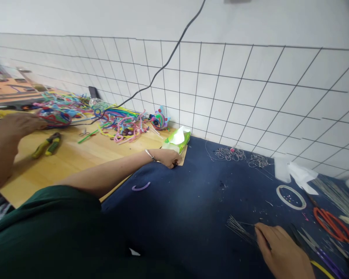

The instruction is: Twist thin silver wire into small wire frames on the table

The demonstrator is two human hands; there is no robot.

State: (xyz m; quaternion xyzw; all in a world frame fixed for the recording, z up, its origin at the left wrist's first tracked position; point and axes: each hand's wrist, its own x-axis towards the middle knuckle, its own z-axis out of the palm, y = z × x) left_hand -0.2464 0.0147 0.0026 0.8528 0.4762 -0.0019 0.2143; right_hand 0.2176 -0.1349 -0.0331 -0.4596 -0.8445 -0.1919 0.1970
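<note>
My left hand [168, 158], with a bracelet at the wrist, is closed at the corner of the dark blue mat [192, 201]. Just behind it is a green tissue pack [178, 140] with a white tissue sticking out. A small dark thing shows under its fingers, too small to name. At the lower right my right hand [282, 252] is closed, with its thumb and forefinger at a thin wire [247, 223]. Left of that hand a bundle of short wires [239, 229] lies on the mat. A purple curved piece [141, 186] lies toward the left.
Scissors with red handles [333, 224], purple scissors [322, 254], a white ring [291, 197] and tangled wire [229, 154] lie at right. Pliers [48, 145], colourful pipe cleaners [128, 126] and another person's hand [21, 124] are at left.
</note>
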